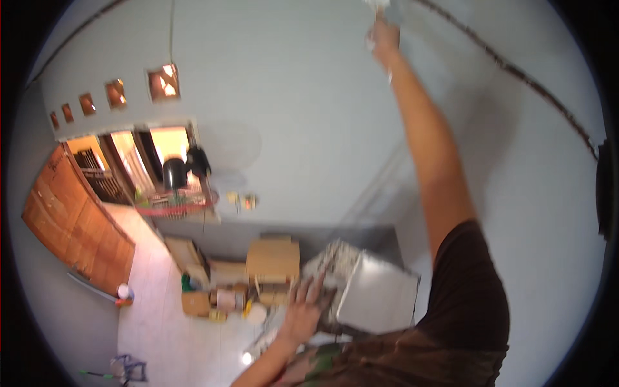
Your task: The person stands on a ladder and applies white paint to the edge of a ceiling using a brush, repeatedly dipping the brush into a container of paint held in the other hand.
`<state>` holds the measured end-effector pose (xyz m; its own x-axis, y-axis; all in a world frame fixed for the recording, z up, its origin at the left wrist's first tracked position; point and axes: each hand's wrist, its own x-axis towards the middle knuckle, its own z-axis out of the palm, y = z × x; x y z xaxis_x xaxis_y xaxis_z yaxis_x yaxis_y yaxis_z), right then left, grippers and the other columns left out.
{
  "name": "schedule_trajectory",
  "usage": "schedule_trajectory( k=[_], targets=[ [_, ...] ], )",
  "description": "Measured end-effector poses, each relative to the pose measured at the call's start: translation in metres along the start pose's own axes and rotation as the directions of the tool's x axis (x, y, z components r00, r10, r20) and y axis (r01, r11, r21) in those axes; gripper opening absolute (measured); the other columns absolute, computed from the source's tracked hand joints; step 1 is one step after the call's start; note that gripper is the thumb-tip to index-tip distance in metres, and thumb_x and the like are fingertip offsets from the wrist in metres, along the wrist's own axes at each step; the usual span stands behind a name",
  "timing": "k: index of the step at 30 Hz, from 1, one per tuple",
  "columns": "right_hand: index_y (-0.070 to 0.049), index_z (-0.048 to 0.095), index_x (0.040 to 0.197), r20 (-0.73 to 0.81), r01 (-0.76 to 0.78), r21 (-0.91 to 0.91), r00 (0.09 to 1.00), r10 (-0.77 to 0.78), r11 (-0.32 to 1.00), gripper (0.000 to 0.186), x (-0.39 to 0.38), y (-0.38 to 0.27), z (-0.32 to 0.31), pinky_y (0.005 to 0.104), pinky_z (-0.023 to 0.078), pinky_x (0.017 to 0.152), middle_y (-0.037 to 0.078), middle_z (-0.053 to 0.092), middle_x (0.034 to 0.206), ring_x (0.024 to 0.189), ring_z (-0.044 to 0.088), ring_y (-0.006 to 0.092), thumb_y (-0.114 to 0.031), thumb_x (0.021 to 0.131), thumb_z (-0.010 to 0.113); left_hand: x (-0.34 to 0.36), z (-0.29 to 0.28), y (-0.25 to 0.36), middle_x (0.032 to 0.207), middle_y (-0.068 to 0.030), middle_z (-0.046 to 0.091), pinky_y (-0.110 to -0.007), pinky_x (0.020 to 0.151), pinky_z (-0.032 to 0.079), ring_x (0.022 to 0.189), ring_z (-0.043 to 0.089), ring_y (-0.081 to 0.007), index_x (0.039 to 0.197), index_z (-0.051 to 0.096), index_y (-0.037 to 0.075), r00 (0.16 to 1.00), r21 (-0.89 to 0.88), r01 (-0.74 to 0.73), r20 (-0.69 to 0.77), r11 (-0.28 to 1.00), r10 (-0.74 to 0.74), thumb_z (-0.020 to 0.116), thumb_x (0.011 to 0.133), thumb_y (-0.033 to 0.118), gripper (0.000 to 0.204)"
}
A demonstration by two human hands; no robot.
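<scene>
My right arm is stretched up high against the grey-blue wall [309, 97]. Closed around a small pale whitish-grey thing [380, 4], my right hand [385, 40] is near the picture's top edge; the thing is blurred and partly cut off, so its kind cannot be made out. A dark rough groove [503, 61] runs along the wall to the right of that hand. Down low, my left hand [302, 316] has its fingers stretched out and holds nothing. It is beside a marbled grey-and-white surface [329, 264] bearing a white rectangular panel [377, 293]; contact is unclear.
A fan [177, 187] stands left of centre, before the barred window [126, 158]. An orange-brown wooden door [77, 219] is open at the left. Cardboard boxes [273, 258] and clutter sit on the pale tiled floor [167, 329] below the wall. Small square vents [162, 82] line the upper wall.
</scene>
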<state>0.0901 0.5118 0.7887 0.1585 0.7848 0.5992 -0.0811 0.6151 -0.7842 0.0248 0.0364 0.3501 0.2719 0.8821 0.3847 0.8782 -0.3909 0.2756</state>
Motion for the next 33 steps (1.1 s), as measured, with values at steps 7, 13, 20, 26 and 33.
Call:
schedule_trajectory(
  k=[7,13,20,26,33],
  targets=[
    [-0.006,0.059,0.088,0.217,-0.068,-0.127,0.971,0.095,0.990,0.041,-0.006,-0.016,-0.073,0.0352,0.035,0.044,0.002,0.048,0.071,0.054,0.044,0.0171,-0.044,0.103,0.058,0.021,-0.065,-0.005,0.150,-0.0235,0.047,-0.051,0.107,0.042,0.132,0.052,-0.0426,0.140,0.061,0.009,0.994,-0.579,0.079,0.108,0.812,-0.020,0.073,0.086,0.029,0.059],
    [-0.010,0.056,0.085,0.278,-0.068,-0.190,0.953,0.120,0.980,0.036,-0.073,-0.060,-0.109,0.0276,0.031,0.044,0.000,0.046,0.069,0.053,0.042,0.0120,-0.038,0.107,0.054,0.064,-0.038,0.002,0.084,-0.0280,0.069,-0.047,0.078,0.053,0.084,0.069,-0.0428,0.116,0.062,-0.003,0.921,-0.620,0.371,0.341,0.692,-0.189,0.060,0.102,0.033,0.039],
    [-0.010,0.055,0.086,0.373,-0.123,-0.198,0.908,0.191,0.972,0.036,-0.118,-0.062,-0.158,0.0262,0.032,0.044,-0.002,0.043,0.068,0.052,0.041,0.0102,-0.040,0.106,0.056,0.087,-0.012,0.004,0.101,-0.0316,0.068,-0.049,0.086,0.052,0.098,0.067,-0.0466,0.121,0.064,0.000,0.922,-0.620,0.320,0.376,0.716,-0.086,0.058,0.103,0.034,0.039],
    [-0.011,0.054,0.082,0.345,-0.395,-0.036,0.857,0.383,0.918,0.044,-0.134,-0.068,-0.166,0.0258,0.026,0.044,-0.005,0.036,0.064,0.049,0.035,0.0088,-0.049,0.100,0.065,0.070,-0.009,0.025,0.110,-0.0304,0.067,-0.047,0.087,0.052,0.107,0.065,-0.0467,0.125,0.061,0.000,0.958,-0.678,0.282,0.239,0.679,-0.159,0.057,0.104,0.027,0.034],
    [-0.008,0.053,0.083,0.358,-0.435,0.083,0.853,0.380,0.897,0.033,-0.107,-0.058,-0.153,0.0276,0.022,0.045,-0.004,0.035,0.063,0.049,0.032,0.0096,-0.034,0.102,0.060,0.072,-0.033,0.007,0.087,-0.0185,0.055,-0.038,0.082,0.048,0.084,0.058,-0.0288,0.104,0.054,-0.001,0.947,-0.778,0.281,0.132,0.562,-0.292,0.050,0.107,0.018,0.020]
  ],
)
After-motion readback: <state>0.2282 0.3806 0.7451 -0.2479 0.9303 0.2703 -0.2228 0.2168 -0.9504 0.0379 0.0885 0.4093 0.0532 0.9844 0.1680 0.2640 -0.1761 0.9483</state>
